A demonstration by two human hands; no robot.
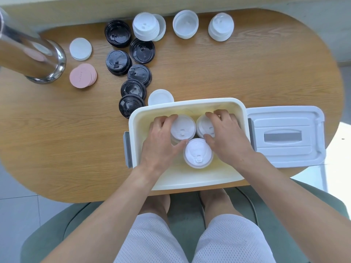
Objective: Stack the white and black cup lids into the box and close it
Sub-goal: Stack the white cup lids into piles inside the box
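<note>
Bare knees and white shorts fill the foreground, the person seated on a green chair (57, 221) pulled up to the tabletop (57, 141). Both hands are down inside the cream box (190, 181) at its near edge. The left hand (161, 141) curls around a white stack (183, 128) of lids; the right hand (226, 135) is wrapped over a second stack (204, 126) beside it. A third stack (198, 152) stands free just in front, touching or nearly touching the other two. My guess is that the hands are settling the stacks close together so more will fit.

Plenty is left outside. Six black lids (136, 73) trail across the wood towards the box's far left corner, one loose white lid (160, 97) lies right against the rim, and three white piles (145, 26) wait along the far edge. The box cover (284, 137) rests to the right, clear of the work. A steel cylinder (32, 54) and pink (82, 75) and white discs (80, 48) sit off left, well out of the way.
</note>
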